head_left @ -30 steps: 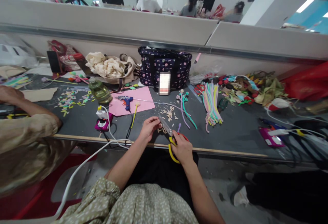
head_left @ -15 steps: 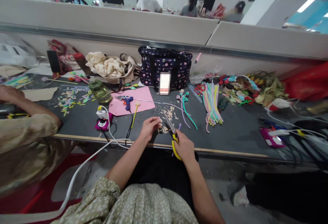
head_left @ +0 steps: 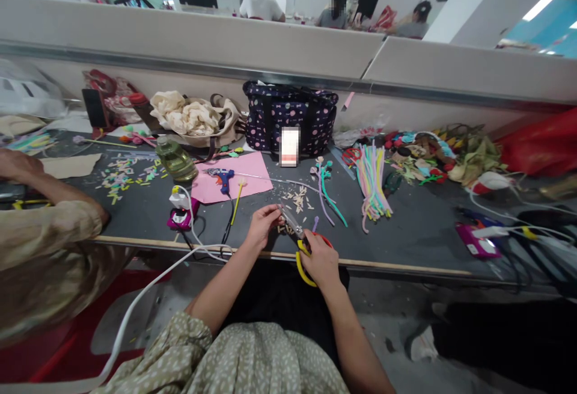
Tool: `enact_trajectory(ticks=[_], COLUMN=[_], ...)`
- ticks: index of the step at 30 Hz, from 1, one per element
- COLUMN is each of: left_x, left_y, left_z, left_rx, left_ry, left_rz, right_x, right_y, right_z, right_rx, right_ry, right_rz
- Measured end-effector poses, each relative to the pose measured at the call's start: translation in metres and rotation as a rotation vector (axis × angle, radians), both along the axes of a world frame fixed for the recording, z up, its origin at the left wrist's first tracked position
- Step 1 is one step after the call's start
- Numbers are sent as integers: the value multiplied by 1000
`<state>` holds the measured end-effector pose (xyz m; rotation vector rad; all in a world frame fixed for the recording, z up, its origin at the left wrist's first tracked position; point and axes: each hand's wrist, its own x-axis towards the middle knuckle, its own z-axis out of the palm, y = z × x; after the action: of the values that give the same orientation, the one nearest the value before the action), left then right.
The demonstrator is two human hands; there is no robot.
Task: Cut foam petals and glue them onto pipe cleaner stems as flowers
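Note:
My right hand (head_left: 322, 260) grips a pair of scissors (head_left: 294, 224) by its yellow and red handles, blades angled up and left. Their tips reach the fingertips of my left hand (head_left: 264, 225). Thumb and fingers of that hand are pinched on a small pale piece, mostly hidden now. Short cream cut pieces (head_left: 297, 199) lie scattered on the dark table just beyond the blades, with more under them. A short purple strip (head_left: 316, 223) rests beside my right hand.
Left of my hands are a blue glue gun (head_left: 222, 180) on pink paper (head_left: 259, 168), a bottle (head_left: 175, 159) and a white cable (head_left: 148, 289). A pipe cleaner bundle (head_left: 374, 180) lies right; a patterned bag (head_left: 291, 114) stands behind. A co-worker's arm (head_left: 67, 201) is at far left.
The scissors have swung left, bringing their blades from beside the cream pieces to my left fingertips. Their handles have spread further apart. My left hand has barely moved.

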<state>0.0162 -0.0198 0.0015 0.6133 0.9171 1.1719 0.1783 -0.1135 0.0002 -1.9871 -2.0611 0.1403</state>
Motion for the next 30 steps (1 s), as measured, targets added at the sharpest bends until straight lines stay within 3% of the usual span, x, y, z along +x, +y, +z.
enact_trajectory(ticks=[30], left_x=[-1], left_y=[-2], left_z=[7], left_rx=[-29], left_ry=[-10], left_rz=[31], right_x=[-2], right_y=[-1], right_z=[4], right_rx=[-9], right_ry=[64], right_rz=[19])
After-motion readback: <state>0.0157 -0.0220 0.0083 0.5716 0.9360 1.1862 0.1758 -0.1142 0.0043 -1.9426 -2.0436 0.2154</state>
